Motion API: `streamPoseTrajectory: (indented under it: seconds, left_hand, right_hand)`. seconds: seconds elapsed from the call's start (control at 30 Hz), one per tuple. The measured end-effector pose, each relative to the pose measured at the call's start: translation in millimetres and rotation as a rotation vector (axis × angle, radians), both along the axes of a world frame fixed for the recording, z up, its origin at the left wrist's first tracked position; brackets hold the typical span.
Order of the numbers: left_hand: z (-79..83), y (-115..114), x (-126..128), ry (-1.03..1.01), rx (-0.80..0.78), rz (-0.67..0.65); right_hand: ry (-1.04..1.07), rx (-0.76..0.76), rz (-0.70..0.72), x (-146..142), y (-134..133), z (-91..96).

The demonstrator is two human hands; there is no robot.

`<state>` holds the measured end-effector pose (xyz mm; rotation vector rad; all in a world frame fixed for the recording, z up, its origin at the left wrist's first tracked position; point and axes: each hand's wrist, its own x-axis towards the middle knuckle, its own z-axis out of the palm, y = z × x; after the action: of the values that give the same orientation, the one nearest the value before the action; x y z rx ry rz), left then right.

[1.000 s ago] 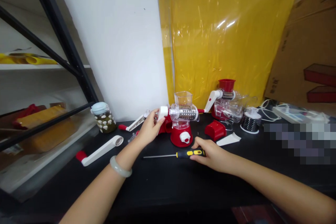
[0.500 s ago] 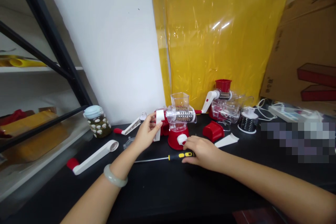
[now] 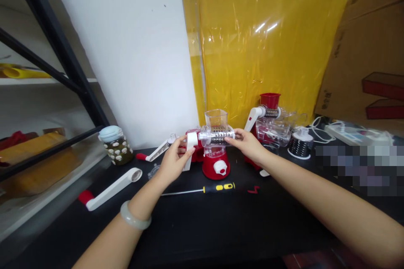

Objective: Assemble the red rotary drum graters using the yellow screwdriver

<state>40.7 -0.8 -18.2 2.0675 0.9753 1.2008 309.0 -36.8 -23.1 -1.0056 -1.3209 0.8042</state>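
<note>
A rotary grater with a red base (image 3: 212,164), a clear hopper (image 3: 216,117) and a metal grating drum (image 3: 218,133) stands upright in front of me. My left hand (image 3: 174,157) is closed round the white crank handle (image 3: 192,139) at the grater's left side. On the opposite side, my right hand (image 3: 248,145) pinches the right end of the drum, which lies inside the clear housing. A screwdriver (image 3: 217,187) with a black and yellow grip lies before the base, and a small red piece (image 3: 253,190) lies to its right.
Loose crank handles (image 3: 112,190) lie on the black table at left, near a lidded jar (image 3: 116,147). A second grater (image 3: 272,128) and a spare drum (image 3: 300,145) stand at right. Behind are yellow plastic sheeting (image 3: 261,42) and a cardboard box (image 3: 362,46).
My right hand has left the area by the base knob and screwdriver grip and moved up to the drum's right end. The small red piece now shows. My left hand stays on the crank.
</note>
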Motion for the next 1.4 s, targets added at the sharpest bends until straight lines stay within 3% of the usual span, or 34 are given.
streamPoseTrajectory:
  seconds: [0.47, 0.8, 1.07, 1.4]
  left_hand:
    - [-5.3, 11.6, -2.3, 0.015, 0.093, 0.025]
    - [1.4, 18.8, -2.4, 0.162, 0.237, 0.067]
    - [-4.1, 21.7, -7.4, 0.007, -0.029, -0.114]
    - [-4.7, 16.6, -5.0, -0.038, -0.088, -0.07]
  right_hand:
    - [0.166, -0.06, 0.258, 8.1, 25.4, 10.0]
    - [0.181, -0.059, 0.24, 7.3, 28.2, 13.4]
    - [0.144, -0.021, 0.105, 0.5, 25.5, 10.7]
    - [0.082, -0.027, 0.073, -11.0, -0.8, 22.5]
